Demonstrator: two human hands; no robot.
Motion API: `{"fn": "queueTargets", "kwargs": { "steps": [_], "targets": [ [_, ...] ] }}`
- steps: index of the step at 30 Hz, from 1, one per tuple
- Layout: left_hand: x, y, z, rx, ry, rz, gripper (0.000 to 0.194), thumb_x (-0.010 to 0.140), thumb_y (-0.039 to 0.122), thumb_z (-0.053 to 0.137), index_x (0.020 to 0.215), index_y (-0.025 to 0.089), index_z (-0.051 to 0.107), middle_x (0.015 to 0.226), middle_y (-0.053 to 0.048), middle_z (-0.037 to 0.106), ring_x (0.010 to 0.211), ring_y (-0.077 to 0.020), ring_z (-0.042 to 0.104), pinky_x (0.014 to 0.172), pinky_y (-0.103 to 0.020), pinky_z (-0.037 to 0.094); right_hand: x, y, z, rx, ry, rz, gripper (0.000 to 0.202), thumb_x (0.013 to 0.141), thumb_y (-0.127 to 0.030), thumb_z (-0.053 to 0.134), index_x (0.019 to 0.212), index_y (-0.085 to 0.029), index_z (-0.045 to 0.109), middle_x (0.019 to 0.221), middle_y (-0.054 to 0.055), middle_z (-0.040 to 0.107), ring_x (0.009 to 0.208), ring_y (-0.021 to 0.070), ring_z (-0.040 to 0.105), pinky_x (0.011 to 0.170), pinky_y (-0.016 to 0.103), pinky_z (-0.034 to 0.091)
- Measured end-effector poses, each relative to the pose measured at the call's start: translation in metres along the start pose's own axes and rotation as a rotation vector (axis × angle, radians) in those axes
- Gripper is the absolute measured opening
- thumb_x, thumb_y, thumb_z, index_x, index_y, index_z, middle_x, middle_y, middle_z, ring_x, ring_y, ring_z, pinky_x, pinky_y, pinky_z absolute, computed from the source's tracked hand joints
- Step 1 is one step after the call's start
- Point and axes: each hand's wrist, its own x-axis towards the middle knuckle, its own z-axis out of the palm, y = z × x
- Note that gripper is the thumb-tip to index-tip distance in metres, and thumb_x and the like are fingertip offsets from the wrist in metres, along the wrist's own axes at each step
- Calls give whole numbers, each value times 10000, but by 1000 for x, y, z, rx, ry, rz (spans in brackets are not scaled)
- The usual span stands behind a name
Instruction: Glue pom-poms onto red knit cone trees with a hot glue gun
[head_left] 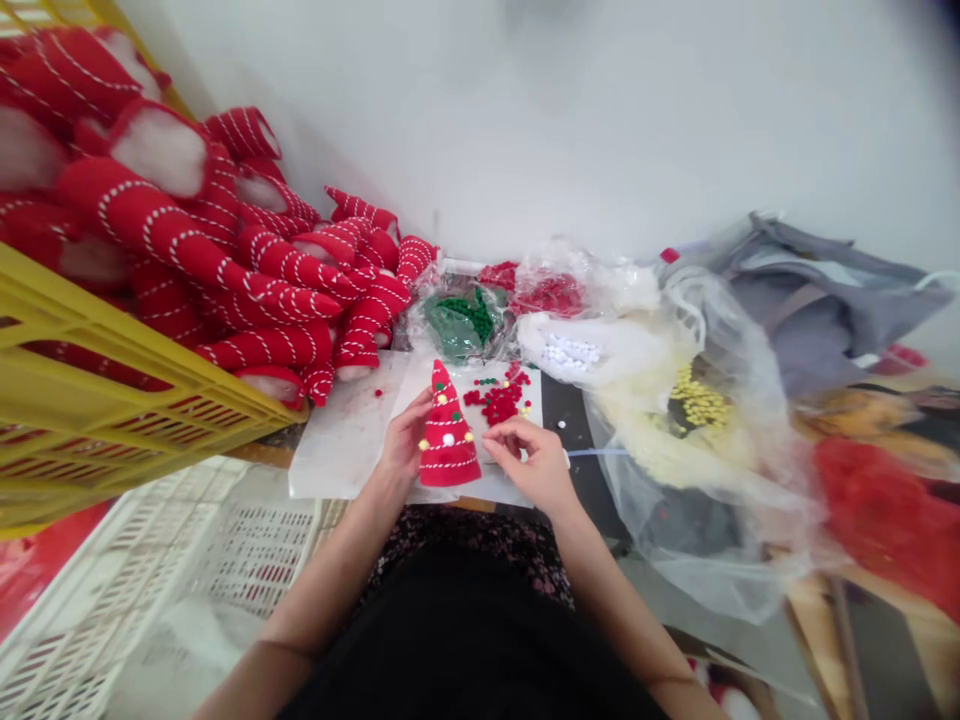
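Observation:
My left hand (406, 441) is closed around the left side of a red cone-shaped hat (448, 462), which points upward. White dashed trim circles the cone, and small green, yellow and white pompoms dot its front. Just off its lower right edge, my right hand (531, 462) has thumb and forefinger pinched together; whatever they hold, if anything, is too small to make out. Behind that hand, loose red pompoms (501, 402) lie on a white sheet (337, 440) with a few green and yellow ones among them.
A yellow crate (135, 400) heaped with stuffed red cones (187, 240) stands at left. Plastic bags of green pompoms (469, 320), red pompoms (551, 294), white pompoms (571, 352) and yellow pompoms (699, 400) line the back and right. White baskets (259, 545) sit lower left.

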Motion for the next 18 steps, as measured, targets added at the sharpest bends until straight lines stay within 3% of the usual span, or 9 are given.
{"fn": "queueTargets", "kwargs": {
  "steps": [5,10,12,14,16,18],
  "targets": [
    [-1,-1,5,-9,27,24,329,747,87,647,1060,167,711,940,-57,800,874,-246,780,879,-379,624,-4,-10,4,-21,-89,-13,51,835,-248,761,810,-213,788,688,5,670,575,135,515,566,269,425],
    [-2,1,2,16,50,16,384,748,106,671,1122,190,701,962,-44,803,897,-252,785,874,-380,630,-9,-13,10,2,-11,-37,112,881,-241,707,775,-213,729,672,-8,631,572,127,503,547,258,402],
    [-3,4,-2,22,64,25,358,743,120,690,1093,196,703,960,-40,801,876,-245,783,874,-379,629,-12,-10,7,80,74,-20,111,902,-266,700,806,-212,699,709,-8,627,581,120,502,549,251,407],
    [-6,8,-6,11,84,36,332,735,117,701,1057,198,706,945,-34,800,823,-231,776,870,-381,629,-13,-4,2,200,237,7,123,924,-309,696,850,-216,665,732,-17,606,583,110,494,546,237,408],
    [-8,12,-10,-15,117,41,300,737,104,699,1023,193,708,900,-27,796,749,-209,757,858,-377,628,-12,2,-6,314,443,38,177,938,-366,697,864,-223,622,683,-50,527,545,95,433,512,219,373],
    [-11,15,-12,-46,158,46,264,742,92,693,989,184,708,841,-24,785,689,-192,731,846,-374,627,-8,6,-11,325,531,68,238,943,-409,690,829,-223,596,638,-70,461,515,90,381,484,214,336]
  ]
}}
